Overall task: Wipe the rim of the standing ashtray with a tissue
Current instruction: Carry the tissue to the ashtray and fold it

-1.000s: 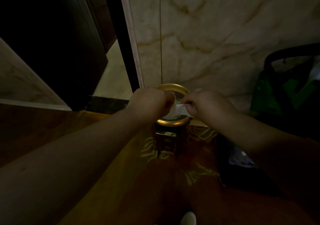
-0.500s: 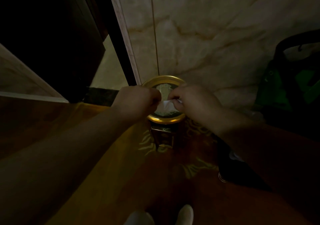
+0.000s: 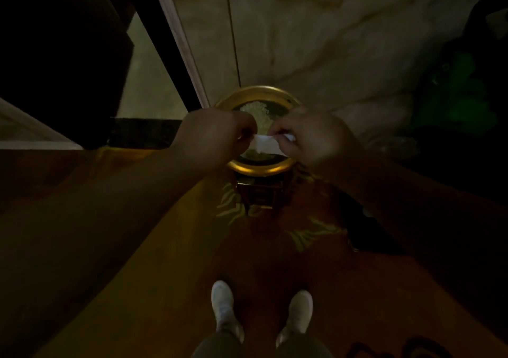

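Observation:
A standing ashtray with a round gold rim point(image 3: 259, 168) stands against the marble wall, pale sand in its bowl. Above the bowl a white tissue point(image 3: 265, 144) is stretched between both hands. My left hand point(image 3: 217, 134) pinches its left end and my right hand point(image 3: 316, 136) pinches its right end. The tissue hangs over the bowl and does not touch the rim. Both hands cover the side parts of the rim.
A marble wall point(image 3: 330, 41) rises right behind the ashtray. A dark door point(image 3: 60, 55) and doorway lie to the left. Something dark with green patches point(image 3: 461, 96) stands at the right. My white shoes point(image 3: 222, 305) stand on a red and gold patterned carpet point(image 3: 275, 247).
The camera has tilted down, so my shoes have come into view. The hands have moved slightly apart and the tissue is pulled out longer between them.

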